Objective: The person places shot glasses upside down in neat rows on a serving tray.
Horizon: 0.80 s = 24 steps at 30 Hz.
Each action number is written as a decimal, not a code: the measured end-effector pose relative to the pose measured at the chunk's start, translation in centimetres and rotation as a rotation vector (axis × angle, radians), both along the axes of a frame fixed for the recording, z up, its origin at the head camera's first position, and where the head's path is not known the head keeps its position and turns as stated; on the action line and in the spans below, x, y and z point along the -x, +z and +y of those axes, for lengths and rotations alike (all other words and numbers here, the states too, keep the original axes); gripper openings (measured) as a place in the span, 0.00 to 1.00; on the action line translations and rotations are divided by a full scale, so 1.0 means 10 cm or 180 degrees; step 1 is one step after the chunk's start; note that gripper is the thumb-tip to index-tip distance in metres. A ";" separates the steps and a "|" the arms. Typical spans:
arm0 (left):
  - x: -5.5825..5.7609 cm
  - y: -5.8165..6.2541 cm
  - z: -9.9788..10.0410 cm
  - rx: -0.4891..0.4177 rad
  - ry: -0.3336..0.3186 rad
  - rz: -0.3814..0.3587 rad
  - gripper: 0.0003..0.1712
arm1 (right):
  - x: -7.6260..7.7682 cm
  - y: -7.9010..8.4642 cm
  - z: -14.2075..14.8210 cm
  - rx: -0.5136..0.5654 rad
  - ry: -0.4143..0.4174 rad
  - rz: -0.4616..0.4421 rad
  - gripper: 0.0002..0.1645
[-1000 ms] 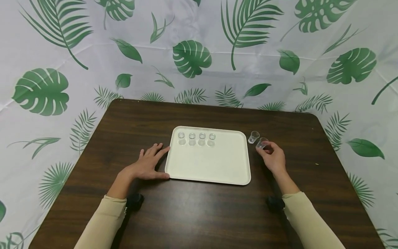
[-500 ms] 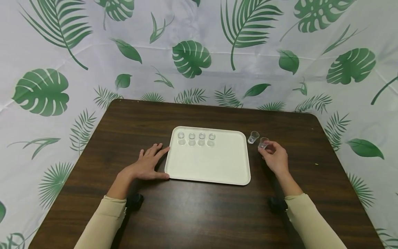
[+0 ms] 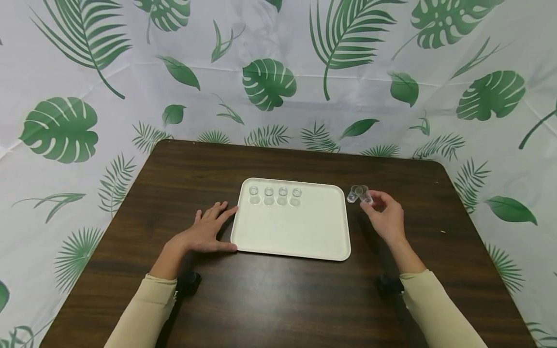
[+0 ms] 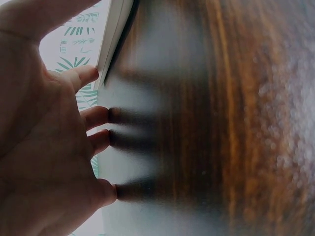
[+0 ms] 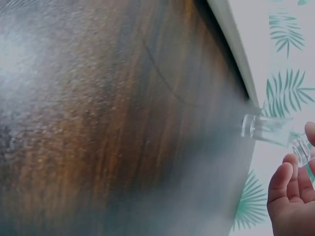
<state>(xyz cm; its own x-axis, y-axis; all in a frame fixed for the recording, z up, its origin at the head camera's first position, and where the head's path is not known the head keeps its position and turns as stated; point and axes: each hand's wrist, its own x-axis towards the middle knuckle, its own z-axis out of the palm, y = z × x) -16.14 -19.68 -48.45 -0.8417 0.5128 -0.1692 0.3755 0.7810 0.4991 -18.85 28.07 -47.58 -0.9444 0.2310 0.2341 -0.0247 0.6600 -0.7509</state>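
Observation:
My right hand [image 3: 386, 216] pinches a small clear shot glass [image 3: 367, 197] between thumb and fingers, off the right side of the cream tray [image 3: 289, 234]. The held glass tilts to the left; its rim overlaps a second shot glass [image 3: 351, 197] beside the tray's upper right corner. In the right wrist view the second glass [image 5: 268, 129] stands upright on the table, the held one [image 5: 301, 150] raised near its top. My left hand [image 3: 206, 230] spreads its fingers at the tray's left edge, thumb at the lower left corner. Fingertips [image 4: 109, 191] touch the table in the left wrist view.
Several clear shot glasses [image 3: 269, 192] stand in a row along the tray's back left. Everything sits on a dark wooden table [image 3: 270, 309]. A white leaf-print cloth [image 3: 209, 63] hangs behind and around the table. A tiny pale scrap [image 3: 443, 231] lies at the right.
My right hand has lifted the shot glass and tipped it to the left, from its place beside the second glass to over it. My left hand and the tray stay put.

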 end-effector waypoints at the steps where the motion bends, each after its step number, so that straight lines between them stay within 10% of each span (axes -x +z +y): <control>1: 0.00 0.00 0.00 0.0000 0.0000 -0.0003 0.61 | 0.00 0.01 -0.01 0.0002 0.0008 0.0022 0.18; 24: 0.03 -0.01 0.01 -0.0037 -0.0014 0.0010 0.60 | 0.09 0.13 -0.22 -0.0356 0.0619 0.0326 0.18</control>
